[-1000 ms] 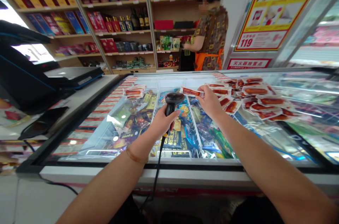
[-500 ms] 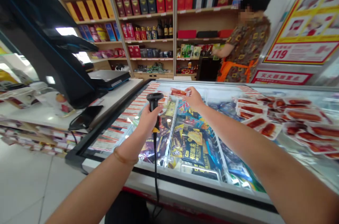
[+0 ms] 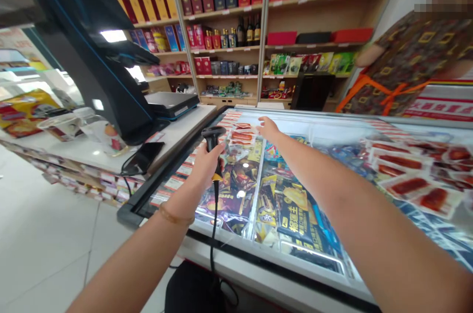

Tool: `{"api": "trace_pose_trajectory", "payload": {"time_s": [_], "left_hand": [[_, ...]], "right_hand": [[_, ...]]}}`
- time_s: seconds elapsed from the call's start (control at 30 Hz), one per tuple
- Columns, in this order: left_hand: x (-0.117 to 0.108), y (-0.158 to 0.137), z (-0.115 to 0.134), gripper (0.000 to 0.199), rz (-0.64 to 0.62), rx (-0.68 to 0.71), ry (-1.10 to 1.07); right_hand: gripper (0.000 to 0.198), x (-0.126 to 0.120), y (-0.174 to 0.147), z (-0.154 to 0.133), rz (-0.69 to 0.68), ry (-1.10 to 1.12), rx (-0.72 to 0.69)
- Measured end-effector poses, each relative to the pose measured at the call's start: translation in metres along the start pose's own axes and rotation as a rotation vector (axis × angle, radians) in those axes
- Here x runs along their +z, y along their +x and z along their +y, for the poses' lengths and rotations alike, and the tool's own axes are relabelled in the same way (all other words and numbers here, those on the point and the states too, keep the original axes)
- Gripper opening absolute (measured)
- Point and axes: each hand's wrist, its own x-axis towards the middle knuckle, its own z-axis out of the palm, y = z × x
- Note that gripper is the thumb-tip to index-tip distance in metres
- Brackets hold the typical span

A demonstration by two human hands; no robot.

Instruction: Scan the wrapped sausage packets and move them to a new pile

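My left hand (image 3: 205,165) is wrapped round the handle of a black barcode scanner (image 3: 212,138), upright above the freezer, its cable hanging down past the front edge. My right hand (image 3: 269,129) reaches over the far part of the glass-topped chest freezer (image 3: 229,260), fingers apart. Just left of its fingertips, a few flat clear packs of red sausage (image 3: 242,137) lie on the glass; whether a fingertip still touches one I cannot tell. To the right of my forearm, a larger spread of similar sausage packs (image 3: 406,187) covers the glass.
Under the glass lie bagged ice creams (image 3: 295,219) in wire baskets. On the left counter (image 3: 177,130) stand a black scale terminal (image 3: 84,52), a phone-like black device (image 3: 143,159) and food tubs. Behind are shelves of boxes and bottles; a person in an orange-tied apron (image 3: 399,88) stands back right.
My right hand has let go of the sausage pack, which now lies beside another on the glass. The view has swung left. The person behind appears nearer and further right.
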Motion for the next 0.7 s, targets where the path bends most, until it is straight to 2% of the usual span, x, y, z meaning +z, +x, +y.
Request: {"api": "trace_pose_trajectory", "payload": {"time_s": [0.1, 0.2, 0.4, 0.5, 0.6, 0.7], "left_hand": [[0.02, -0.008, -0.003, 0.035, -0.056, -0.007, -0.011], [0.051, -0.019, -0.008, 0.035, -0.126, -0.013, -0.022], [0.133, -0.055, -0.021, 0.036, -0.299, -0.1, -0.073], [0.167, -0.077, -0.03, 0.032, -0.38, -0.132, -0.091], [0.186, -0.093, -0.045, 0.032, -0.446, -0.13, -0.077], [0.187, -0.098, -0.061, 0.034, -0.495, -0.12, -0.002]], "right_hand": [[0.038, -0.022, -0.025, 0.013, 0.042, -0.038, -0.046], [0.036, -0.055, -0.064, 0.032, 0.088, -0.127, -0.139], [0.038, -0.142, -0.152, 0.08, 0.108, -0.315, -0.177], [0.038, -0.188, -0.184, 0.099, 0.172, -0.513, -0.171], [0.034, -0.227, -0.203, 0.112, 0.221, -0.763, -0.154], [0.024, -0.258, -0.208, 0.125, 0.201, -0.896, -0.104]]}}
